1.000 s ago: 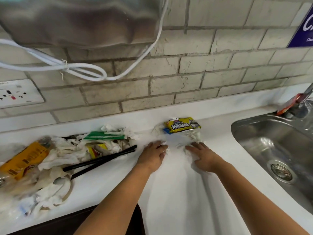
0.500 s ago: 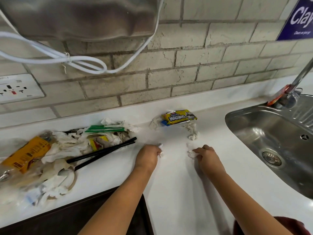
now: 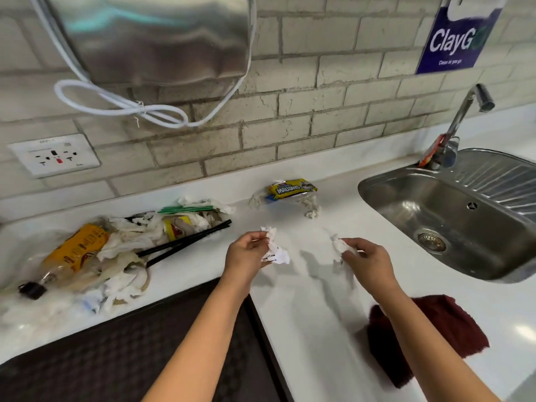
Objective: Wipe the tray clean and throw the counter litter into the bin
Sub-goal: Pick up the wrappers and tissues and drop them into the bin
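Tray: the dark textured tray (image 3: 121,352) lay nearest, at the front edge of the white desk (image 3: 307,329), under the left forearm.
Cloth: a dark red cloth (image 3: 464,329) lay on the desk at near right, partly behind the right forearm.
Left hand: the left hand (image 3: 246,256) was raised just above the desk, its fingers (image 3: 255,237) curled and pinching a crumpled white paper scrap (image 3: 274,248).
Right hand: the right hand (image 3: 368,259) hovered beside it, fingers (image 3: 349,243) bent round a smaller tissue wad (image 3: 338,246).
Litter heap: at left, a pile of crumpled tissues (image 3: 124,250) lay with a yellow wrapper (image 3: 77,248), black chopsticks (image 3: 185,242) and a green strip (image 3: 185,209).
Farther litter: a yellow snack packet (image 3: 291,188) lay near the wall, with a twisted tissue (image 3: 311,208) just beside it.
Sink: a steel sink (image 3: 435,198) sat at right, its tap (image 3: 464,111) behind it.
Wall: a brick wall carried a socket (image 3: 53,155), a steel dispenser (image 3: 150,36), a looped white cable (image 3: 121,105) and a blue sign (image 3: 458,36).
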`<state>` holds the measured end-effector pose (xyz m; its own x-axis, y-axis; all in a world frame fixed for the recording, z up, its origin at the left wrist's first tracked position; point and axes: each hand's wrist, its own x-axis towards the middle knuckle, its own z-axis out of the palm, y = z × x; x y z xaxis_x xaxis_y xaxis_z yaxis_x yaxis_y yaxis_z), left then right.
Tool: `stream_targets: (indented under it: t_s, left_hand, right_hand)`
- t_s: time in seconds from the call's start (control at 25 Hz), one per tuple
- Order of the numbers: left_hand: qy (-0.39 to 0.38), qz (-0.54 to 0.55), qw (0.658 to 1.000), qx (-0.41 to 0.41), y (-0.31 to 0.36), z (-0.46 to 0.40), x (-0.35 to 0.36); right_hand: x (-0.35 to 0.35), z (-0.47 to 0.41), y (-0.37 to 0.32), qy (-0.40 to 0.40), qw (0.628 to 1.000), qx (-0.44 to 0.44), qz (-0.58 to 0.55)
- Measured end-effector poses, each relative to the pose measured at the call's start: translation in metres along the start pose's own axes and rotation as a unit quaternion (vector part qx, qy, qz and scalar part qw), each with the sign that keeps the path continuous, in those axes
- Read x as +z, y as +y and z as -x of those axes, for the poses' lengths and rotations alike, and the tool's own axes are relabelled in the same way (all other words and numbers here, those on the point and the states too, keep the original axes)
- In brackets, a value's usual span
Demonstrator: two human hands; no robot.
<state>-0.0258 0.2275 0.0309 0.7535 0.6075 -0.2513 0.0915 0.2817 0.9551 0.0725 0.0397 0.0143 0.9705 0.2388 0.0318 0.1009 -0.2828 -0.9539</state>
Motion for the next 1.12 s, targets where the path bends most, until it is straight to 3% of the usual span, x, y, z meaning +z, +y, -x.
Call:
stream_targets:
  t_s: [0.24, 0.52, 0.76, 0.92, 1.12]
  left_hand:
    - [-0.103, -0.019, 0.994, -0.02, -0.025, 0.087, 0.011]
    - [-0.158, -0.048, 0.985, -0.056, -0.057, 0.159, 0.027]
    - [-0.156, -0.057, 0.985, -0.051, -0.084, 0.214, 0.063]
    - [-0.162, -0.075, 0.983, -0.052, -0.12, 0.265, 0.11]
    - [-0.137, -0.073, 0.977, -0.145, -0.205, 0.332, 0.143]
  right_hand:
    - [-0.03, 0.085, 0.005, 0.03, 0.999, 0.008, -0.021]
    - [-0.054, 0.154, 0.039, 0.119, 0.992, 0.005, -0.032]
    - [-0.096, 0.186, 0.055, 0.129, 0.988, -0.007, -0.086]
    - [-0.149, 0.214, 0.09, 0.179, 0.977, -0.003, -0.117]
    - [-0.194, 0.257, 0.175, 0.24, 0.962, 0.065, -0.108]
